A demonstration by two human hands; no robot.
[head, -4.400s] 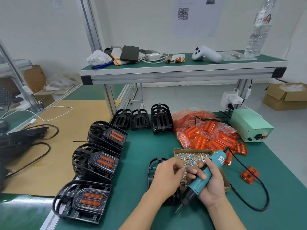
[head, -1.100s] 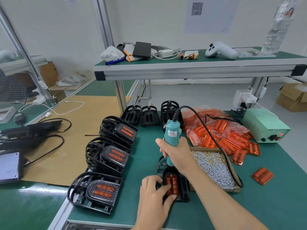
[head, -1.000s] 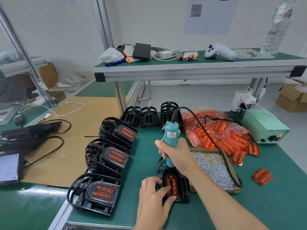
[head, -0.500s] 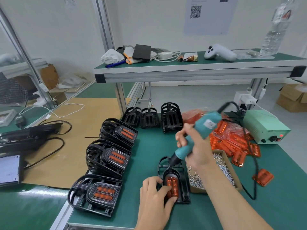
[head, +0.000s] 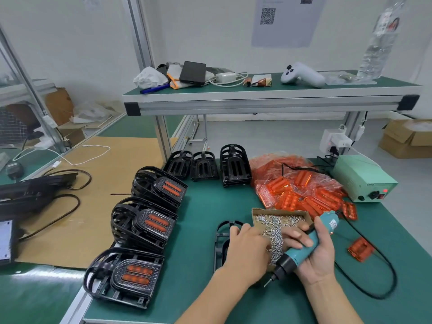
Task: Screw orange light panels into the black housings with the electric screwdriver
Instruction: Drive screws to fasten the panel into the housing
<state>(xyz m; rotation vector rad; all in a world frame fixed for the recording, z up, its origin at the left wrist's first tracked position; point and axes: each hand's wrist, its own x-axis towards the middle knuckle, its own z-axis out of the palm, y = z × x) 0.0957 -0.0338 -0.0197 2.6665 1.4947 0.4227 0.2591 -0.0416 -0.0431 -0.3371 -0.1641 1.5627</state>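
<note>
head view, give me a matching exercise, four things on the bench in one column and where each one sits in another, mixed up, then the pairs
Things:
1. electric screwdriver
2. box of screws
3. white game controller
4. loose orange panel

Places:
A. on the upper shelf
B. lying alone on the green mat, right of the hands
C. gripped in the right hand
D. just beyond both hands, in front of the bag of orange panels

Pairs: 1-C, 2-D, 3-A, 4-B

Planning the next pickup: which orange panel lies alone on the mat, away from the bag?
The lone orange panel right of the right hand, inside the screwdriver's cable loop; the rest crowd the bag.
</note>
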